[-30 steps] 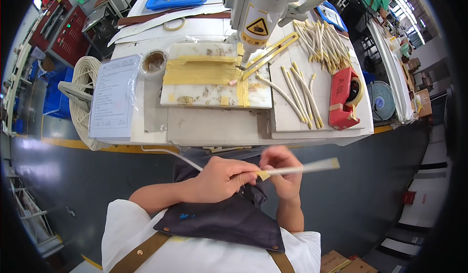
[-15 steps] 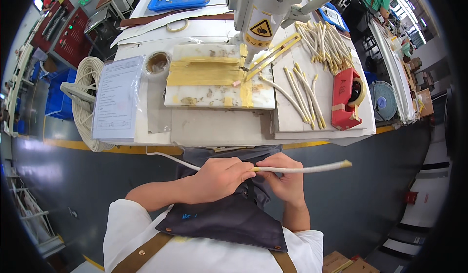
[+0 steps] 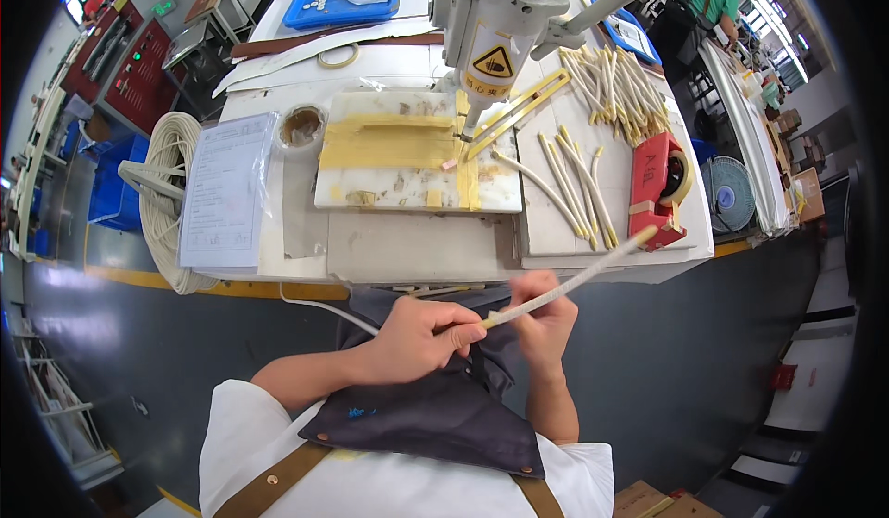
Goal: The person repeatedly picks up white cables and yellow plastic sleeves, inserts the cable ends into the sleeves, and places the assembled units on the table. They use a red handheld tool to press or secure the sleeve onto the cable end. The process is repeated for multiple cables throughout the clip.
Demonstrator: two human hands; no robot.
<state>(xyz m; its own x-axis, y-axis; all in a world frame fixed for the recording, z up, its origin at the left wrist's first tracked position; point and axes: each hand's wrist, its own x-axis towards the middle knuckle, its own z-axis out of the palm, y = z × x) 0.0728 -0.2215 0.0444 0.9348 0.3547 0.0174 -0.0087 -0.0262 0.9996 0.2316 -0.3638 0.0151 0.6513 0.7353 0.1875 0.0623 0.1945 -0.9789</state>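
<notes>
My left hand (image 3: 417, 340) is closed on a white cord, pinching it between thumb and fingers beside a band of yellow tape (image 3: 489, 322). A small flap of tape seems to stand up there. From the pinch the cord (image 3: 593, 278) slants up to the right and ends in a yellow-taped tip. Its other side trails left from under my left hand towards the table's front edge. My right hand (image 3: 544, 322), slightly blurred, has its fingers curled about the cord just right of the tape; the exact finger contact is hard to make out.
Across the table stands a grey press (image 3: 500, 18) over a white board (image 3: 370, 185) with yellow tape. Cut cords (image 3: 616, 92) and a red tape dispenser (image 3: 656, 189) lie right. At left are a paper sheet (image 3: 225, 194), a tape roll (image 3: 302, 125) and a cord coil (image 3: 169, 203).
The cord's right part has swung from nearly level to a steep upward slant. My right hand has shifted and curled its fingers; my left hand keeps its pinch.
</notes>
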